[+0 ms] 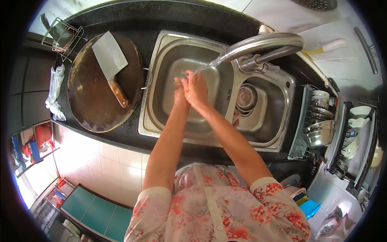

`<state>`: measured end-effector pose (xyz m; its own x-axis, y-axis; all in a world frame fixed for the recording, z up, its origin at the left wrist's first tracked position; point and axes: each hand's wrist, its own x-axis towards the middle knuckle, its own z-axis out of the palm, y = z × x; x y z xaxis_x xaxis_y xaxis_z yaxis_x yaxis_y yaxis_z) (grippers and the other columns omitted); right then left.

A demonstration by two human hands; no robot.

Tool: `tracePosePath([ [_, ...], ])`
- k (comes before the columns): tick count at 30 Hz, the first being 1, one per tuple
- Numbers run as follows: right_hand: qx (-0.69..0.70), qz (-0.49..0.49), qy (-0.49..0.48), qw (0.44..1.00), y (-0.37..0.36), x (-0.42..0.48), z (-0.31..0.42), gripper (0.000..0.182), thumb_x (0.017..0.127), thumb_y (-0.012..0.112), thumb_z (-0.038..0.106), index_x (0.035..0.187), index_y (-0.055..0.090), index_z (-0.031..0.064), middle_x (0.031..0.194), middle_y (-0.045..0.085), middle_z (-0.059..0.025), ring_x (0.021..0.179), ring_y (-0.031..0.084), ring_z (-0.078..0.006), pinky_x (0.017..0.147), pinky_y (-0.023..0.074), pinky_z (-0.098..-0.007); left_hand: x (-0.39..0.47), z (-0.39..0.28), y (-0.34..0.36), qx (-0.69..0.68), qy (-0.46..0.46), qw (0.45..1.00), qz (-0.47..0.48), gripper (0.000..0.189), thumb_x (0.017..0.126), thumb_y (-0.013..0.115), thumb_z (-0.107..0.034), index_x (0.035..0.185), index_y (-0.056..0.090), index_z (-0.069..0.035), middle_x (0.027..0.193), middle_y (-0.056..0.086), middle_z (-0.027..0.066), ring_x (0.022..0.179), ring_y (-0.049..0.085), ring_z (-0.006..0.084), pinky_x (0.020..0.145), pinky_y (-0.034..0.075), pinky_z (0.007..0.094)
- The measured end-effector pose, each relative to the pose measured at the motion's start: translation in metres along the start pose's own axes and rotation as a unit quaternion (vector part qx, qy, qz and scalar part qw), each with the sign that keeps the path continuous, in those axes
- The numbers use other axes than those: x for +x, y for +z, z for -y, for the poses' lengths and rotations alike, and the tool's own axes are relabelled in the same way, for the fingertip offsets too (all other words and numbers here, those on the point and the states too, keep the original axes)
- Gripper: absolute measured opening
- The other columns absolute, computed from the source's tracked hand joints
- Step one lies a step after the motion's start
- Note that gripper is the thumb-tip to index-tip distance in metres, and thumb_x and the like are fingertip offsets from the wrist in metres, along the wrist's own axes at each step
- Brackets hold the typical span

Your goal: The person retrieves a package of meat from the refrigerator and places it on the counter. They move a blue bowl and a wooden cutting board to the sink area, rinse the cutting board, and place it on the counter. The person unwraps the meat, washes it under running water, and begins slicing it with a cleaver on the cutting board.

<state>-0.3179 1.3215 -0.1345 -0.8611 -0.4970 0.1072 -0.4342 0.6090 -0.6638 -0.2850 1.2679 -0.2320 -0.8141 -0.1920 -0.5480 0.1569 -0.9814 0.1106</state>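
Observation:
Over the larger basin of a stainless steel double sink, my left hand and my right hand are pressed together, wet. Water runs from a curved metal faucet onto the fingers of my right hand. The right hand lies partly across the left and hides some of its palm and fingers. No object shows in either hand. Left of the sink, a cleaver with a wooden handle rests on a round wooden chopping board.
The smaller basin holds a round metal container. A dish rack with stacked metal bowls stands at right. At the counter's left are a wire knife holder and a clear plastic bag.

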Motion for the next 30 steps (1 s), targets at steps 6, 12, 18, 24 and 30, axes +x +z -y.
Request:
tracePosePath([
  [6,0.113,-0.004,-0.042,0.993,-0.001,-0.001,-0.013,0.046,0.079,0.063,0.023,0.116,0.047,0.001,0.105,0.051,-0.0182,0.099,0.048,-0.0358,0.087,0.0397,-0.0423,-0.035,0.001,0.046,0.16,0.075,0.983,-0.056,0.057,0.092,0.033,-0.051,0.121,0.048,-0.004,0.116,0.054,0.0111,0.104,0.053,0.0239,0.091,0.042,0.0367],
  [12,0.429,0.115,0.105,0.89,-0.021,-0.025,-0.015,0.086,0.07,0.075,0.034,0.132,0.026,-0.0002,0.127,0.04,-0.0178,0.118,0.04,-0.0256,0.1,0.031,-0.0364,-0.053,-0.01,0.058,0.186,0.063,0.974,-0.115,0.048,0.092,0.04,-0.046,0.106,0.056,-0.002,0.097,0.06,0.0096,0.086,0.059,0.0222,0.076,0.049,0.0353],
  [18,0.433,0.093,0.097,0.891,-0.03,-0.044,-0.009,0.061,0.075,0.07,0.025,0.122,0.04,-0.0003,0.111,0.054,-0.0115,0.105,0.051,-0.0197,0.094,0.0377,-0.033,-0.052,0.002,0.034,0.119,-0.008,0.991,-0.055,0.044,0.09,0.043,-0.048,0.094,0.057,-0.006,0.083,0.059,0.0052,0.075,0.056,0.0179,0.069,0.047,0.0329],
  [24,0.398,0.01,0.144,0.906,-0.025,-0.052,0.002,0.043,0.08,0.065,0.03,0.107,0.05,-0.0004,0.098,0.059,-0.0109,0.089,0.056,-0.0175,0.082,0.0438,-0.0298,-0.071,0.006,0.048,0.122,0.005,0.99,-0.077,0.045,0.091,0.04,-0.047,0.092,0.058,-0.006,0.083,0.06,0.0053,0.074,0.057,0.0174,0.069,0.048,0.032],
  [30,0.381,0.034,0.146,0.912,-0.025,-0.051,-0.005,0.04,0.088,0.053,0.037,0.103,0.053,-0.0004,0.098,0.059,-0.0106,0.088,0.054,-0.0166,0.081,0.0429,-0.029,-0.076,0.004,0.05,0.1,0.024,0.991,-0.087,0.045,0.092,0.039,-0.047,0.093,0.057,-0.005,0.084,0.06,0.0053,0.074,0.058,0.0165,0.069,0.049,0.0314],
])
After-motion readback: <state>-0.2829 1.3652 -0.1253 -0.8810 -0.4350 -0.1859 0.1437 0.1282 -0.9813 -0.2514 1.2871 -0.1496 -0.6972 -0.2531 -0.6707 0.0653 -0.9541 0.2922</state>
